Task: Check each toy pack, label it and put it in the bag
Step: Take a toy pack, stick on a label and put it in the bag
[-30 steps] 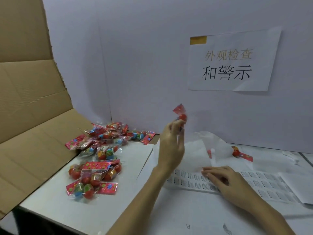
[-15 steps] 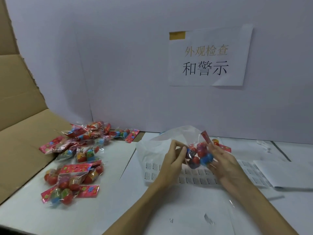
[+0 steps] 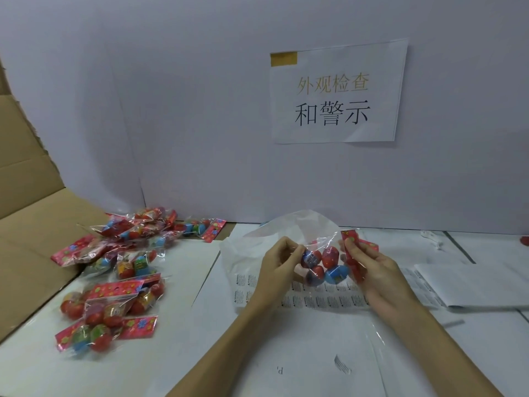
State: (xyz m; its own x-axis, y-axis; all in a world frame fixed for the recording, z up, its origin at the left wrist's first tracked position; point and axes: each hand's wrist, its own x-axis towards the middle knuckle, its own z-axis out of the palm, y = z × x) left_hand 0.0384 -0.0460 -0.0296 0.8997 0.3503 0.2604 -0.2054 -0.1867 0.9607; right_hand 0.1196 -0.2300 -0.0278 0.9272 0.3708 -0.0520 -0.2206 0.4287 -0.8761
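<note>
Head view: a toy pack [image 3: 326, 266] is held up between both hands, just above the sheet of warning labels [image 3: 320, 299] lying on the white surface [image 3: 177, 348]. The left hand [image 3: 279, 266] pinches the pack's clear left edge with curled fingertips; the right hand [image 3: 372, 270] grips the red header card at its right end, thumb over the card. So the pack's long axis runs left to right across the two hands, header to the right, with red and blue balls showing through the film in the middle. Both hands are clamped on it, neither one free, and each is equally near.

Behind and around the pack stands the big clear bag [image 3: 286, 227], its mouth open towards the hands and its film spreading down over the label sheet. Whether the pack is already inside the mouth or just in front of it cannot be told. A label on the pack is not visible. Judging by this, the pack has only a short way to go, far and slightly left, into the bag.

To the left, well apart, a heap of waiting packs [image 3: 114, 270] lies beside a flattened cardboard box [image 3: 25, 253]. A printed notice [image 3: 335, 96] hangs on the far wall. Loose papers [image 3: 469, 285] lie at the right. Nothing stands between the hands and the bag
</note>
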